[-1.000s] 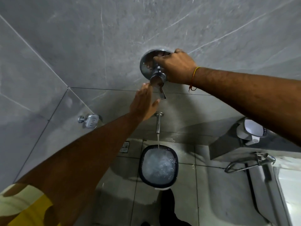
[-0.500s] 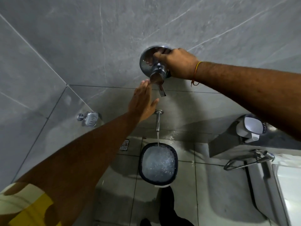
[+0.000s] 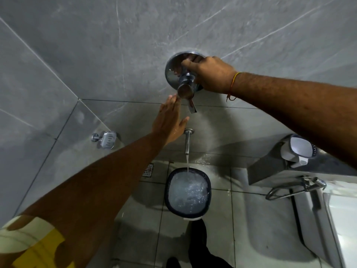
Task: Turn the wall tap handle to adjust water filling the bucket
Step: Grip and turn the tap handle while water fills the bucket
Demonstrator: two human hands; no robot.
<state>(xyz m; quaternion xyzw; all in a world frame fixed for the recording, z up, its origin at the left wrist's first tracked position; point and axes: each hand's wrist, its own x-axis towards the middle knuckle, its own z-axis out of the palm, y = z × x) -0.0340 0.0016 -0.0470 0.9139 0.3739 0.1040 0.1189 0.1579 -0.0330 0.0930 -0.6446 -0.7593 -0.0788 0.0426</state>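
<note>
Right hand [image 3: 211, 74] is up at the wall tap handle [image 3: 185, 88], fingers curled over the top of the chrome knob and against the round chrome wall plate [image 3: 172, 74]. Grip is closed around the upper part of the fitting; the fingertips are hidden behind the knob, so how tightly they pinch it cannot be told. An orange thread [image 3: 232, 84] is tied round that wrist. The lever [image 3: 192, 108] of the handle hangs down below the knob, pointing toward the floor.

Left hand [image 3: 170, 120] holds nothing. Fingers straight and close together, thumb spread out to the side, palm turned to the grey tile wall [image 3: 96, 55]. Its fingertips reach just beside the underside of the knob; whether they touch cannot be told. The hand sits between the knob and the spout [image 3: 187, 141], slightly left of the lever.

The spout comes out of the wall below the handle. A thin stream of water [image 3: 187, 163] falls from it into the bucket [image 3: 188, 192], which stands on the tiled floor directly beneath. Bucket has a dark rim; the water surface is high and churning white.

Surroundings: chrome soap dish [image 3: 106, 140] on the wall, left, well apart from the tap. Floor drain grate [image 3: 147, 170] just left of the bucket. White mug [image 3: 297, 149] on a ledge at right. Chrome hand sprayer [image 3: 295, 187] below it. A dark-trousered leg [image 3: 199, 242] stands near the bucket's near edge.
</note>
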